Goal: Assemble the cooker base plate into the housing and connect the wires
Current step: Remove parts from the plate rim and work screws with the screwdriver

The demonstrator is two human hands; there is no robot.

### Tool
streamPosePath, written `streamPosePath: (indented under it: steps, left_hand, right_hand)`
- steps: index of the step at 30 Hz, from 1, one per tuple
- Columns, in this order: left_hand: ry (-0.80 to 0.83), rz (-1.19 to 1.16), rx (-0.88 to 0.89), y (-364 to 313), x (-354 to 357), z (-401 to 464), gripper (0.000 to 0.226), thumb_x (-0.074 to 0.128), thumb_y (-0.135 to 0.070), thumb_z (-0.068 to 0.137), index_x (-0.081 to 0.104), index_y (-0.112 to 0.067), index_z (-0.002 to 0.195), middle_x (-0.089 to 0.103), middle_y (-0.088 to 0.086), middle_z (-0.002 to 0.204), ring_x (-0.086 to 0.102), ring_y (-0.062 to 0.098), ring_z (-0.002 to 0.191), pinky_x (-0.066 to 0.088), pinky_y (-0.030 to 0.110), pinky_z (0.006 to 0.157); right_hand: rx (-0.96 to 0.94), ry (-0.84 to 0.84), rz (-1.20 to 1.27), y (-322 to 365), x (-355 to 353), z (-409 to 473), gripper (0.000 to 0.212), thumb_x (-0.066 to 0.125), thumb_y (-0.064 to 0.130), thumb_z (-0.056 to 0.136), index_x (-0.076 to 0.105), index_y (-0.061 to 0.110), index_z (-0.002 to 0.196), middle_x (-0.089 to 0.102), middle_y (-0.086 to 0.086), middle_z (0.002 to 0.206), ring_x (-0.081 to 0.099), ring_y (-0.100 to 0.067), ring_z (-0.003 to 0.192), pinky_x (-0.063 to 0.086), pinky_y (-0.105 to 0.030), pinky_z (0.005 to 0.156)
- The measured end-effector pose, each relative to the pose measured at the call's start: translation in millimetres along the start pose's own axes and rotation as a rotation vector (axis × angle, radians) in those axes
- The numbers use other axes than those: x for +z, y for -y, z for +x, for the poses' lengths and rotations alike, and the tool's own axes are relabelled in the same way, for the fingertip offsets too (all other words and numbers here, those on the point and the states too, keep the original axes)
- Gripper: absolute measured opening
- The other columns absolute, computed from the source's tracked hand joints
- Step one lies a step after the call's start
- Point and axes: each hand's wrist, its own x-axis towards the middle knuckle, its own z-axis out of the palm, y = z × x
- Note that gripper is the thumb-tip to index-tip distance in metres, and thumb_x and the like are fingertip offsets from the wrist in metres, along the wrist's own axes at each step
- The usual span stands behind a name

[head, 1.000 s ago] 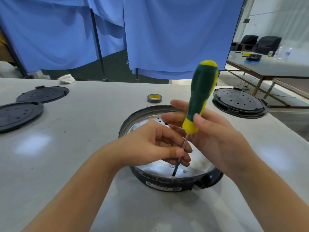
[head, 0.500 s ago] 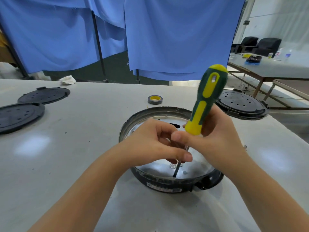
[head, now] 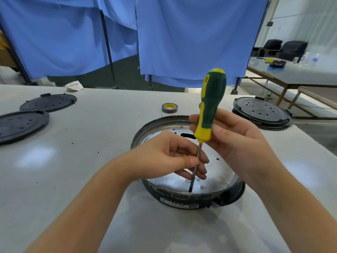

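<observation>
Blue curtains (head: 191,37) back the grey table (head: 91,143). Right hand (head: 235,141) grips the screwdriver (head: 209,110); left hand (head: 169,157) pinches its shaft, hiding the screw. Housing (head: 182,198) label unreadable.

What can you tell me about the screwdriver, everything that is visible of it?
The screwdriver has a thick green handle with yellow parts, rubbery looking, and a thin metal shaft with a dark tip. It stands almost upright, leaning slightly. The right hand holds the lower handle, and the left hand pinches the shaft. The tip points down onto the shiny plate inside the round housing, near its front edge; whether it sits on a screw is hidden.
</observation>
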Motion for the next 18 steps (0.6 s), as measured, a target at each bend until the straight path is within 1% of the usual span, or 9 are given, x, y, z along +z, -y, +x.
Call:
streamPosePath:
  steps: [3, 5, 8, 9, 11, 13, 15, 17, 18]
  left_hand:
    - [0.034, 0.001, 0.013, -1.8, -1.9, -2.1, 0.019, 0.057, -0.002, 0.093, 0.071, -0.011, 0.102, 0.076, 0.007, 0.093, 0.073, 0.022, 0.093, 0.057, 0.026, 0.078]
    - [0.017, 0.000, 0.015, -3.3, 0.0, -1.9, 0.014, 0.067, -0.005, 0.088, 0.073, -0.012, 0.098, 0.077, 0.005, 0.089, 0.074, 0.021, 0.089, 0.057, 0.025, 0.076]
    - [-0.094, 0.043, 0.047, -3.0, 2.3, 1.1, 0.016, 0.081, -0.002, 0.073, 0.073, -0.004, 0.087, 0.074, -0.003, 0.073, 0.073, 0.015, 0.072, 0.055, 0.020, 0.069]
    - [-0.115, 0.038, 0.055, -2.7, 2.5, 1.2, 0.017, 0.082, 0.000, 0.070, 0.071, -0.003, 0.084, 0.072, -0.004, 0.068, 0.072, 0.014, 0.068, 0.054, 0.019, 0.066]
    - [-0.117, 0.009, 0.071, -3.1, 2.3, 0.3, 0.017, 0.080, 0.005, 0.071, 0.070, -0.005, 0.081, 0.071, -0.002, 0.066, 0.072, 0.016, 0.068, 0.056, 0.022, 0.066]
    - [-0.096, -0.008, 0.082, -3.7, 2.3, -1.0, 0.017, 0.076, 0.007, 0.075, 0.070, -0.007, 0.083, 0.072, 0.002, 0.070, 0.074, 0.024, 0.076, 0.059, 0.029, 0.070]
    - [-0.073, -0.012, 0.074, -4.0, 1.7, -2.2, 0.013, 0.069, 0.007, 0.082, 0.069, -0.005, 0.088, 0.074, 0.000, 0.075, 0.074, 0.027, 0.082, 0.060, 0.033, 0.073]
    - [-0.055, 0.005, 0.041, -5.7, 0.1, -4.0, 0.015, 0.063, 0.005, 0.088, 0.069, -0.008, 0.092, 0.075, -0.003, 0.079, 0.074, 0.024, 0.086, 0.060, 0.030, 0.074]
    - [-0.044, 0.020, 0.026, -6.9, -0.5, -5.2, 0.017, 0.060, 0.005, 0.090, 0.069, -0.010, 0.094, 0.076, -0.004, 0.081, 0.074, 0.022, 0.087, 0.059, 0.027, 0.073]
  right_hand:
    - [-0.055, -0.024, -0.108, -0.2, 3.3, -2.0, 0.027, 0.064, 0.017, 0.078, 0.075, 0.025, 0.102, 0.072, 0.003, 0.111, 0.069, -0.014, 0.099, 0.053, -0.022, 0.081]
    - [-0.067, -0.021, -0.155, 2.6, 6.6, -3.4, 0.027, 0.070, 0.021, 0.070, 0.075, 0.025, 0.097, 0.072, 0.009, 0.107, 0.067, -0.008, 0.095, 0.052, -0.019, 0.080]
    - [-0.099, -0.032, -0.172, 3.0, 12.6, -5.1, 0.025, 0.074, 0.006, 0.068, 0.064, 0.015, 0.090, 0.070, 0.012, 0.087, 0.063, -0.007, 0.079, 0.051, -0.018, 0.070]
    - [-0.109, -0.053, -0.182, 2.3, 14.7, -5.4, 0.028, 0.074, 0.004, 0.067, 0.058, 0.012, 0.088, 0.067, 0.009, 0.081, 0.062, -0.009, 0.076, 0.051, -0.019, 0.068]
    - [-0.123, -0.108, -0.234, 1.0, 18.2, -5.6, 0.036, 0.078, 0.007, 0.063, 0.052, 0.011, 0.089, 0.065, 0.004, 0.079, 0.064, -0.012, 0.076, 0.052, -0.022, 0.067]
    - [-0.127, -0.119, -0.273, 2.6, 21.0, -4.8, 0.045, 0.078, 0.010, 0.063, 0.051, 0.009, 0.098, 0.070, 0.003, 0.085, 0.069, -0.013, 0.081, 0.054, -0.022, 0.070]
    - [-0.098, -0.084, -0.206, 5.2, 20.4, -2.9, 0.048, 0.074, 0.016, 0.069, 0.051, 0.012, 0.110, 0.074, 0.000, 0.096, 0.071, -0.017, 0.089, 0.055, -0.024, 0.074]
    - [-0.026, -0.018, -0.078, 9.9, 16.1, 0.2, 0.043, 0.063, 0.020, 0.079, 0.051, 0.015, 0.121, 0.072, -0.007, 0.108, 0.069, -0.024, 0.099, 0.055, -0.027, 0.080]
    - [0.016, 0.024, -0.038, 12.6, 13.1, 1.6, 0.040, 0.057, 0.016, 0.084, 0.052, 0.015, 0.123, 0.071, -0.009, 0.113, 0.067, -0.026, 0.104, 0.055, -0.028, 0.083]
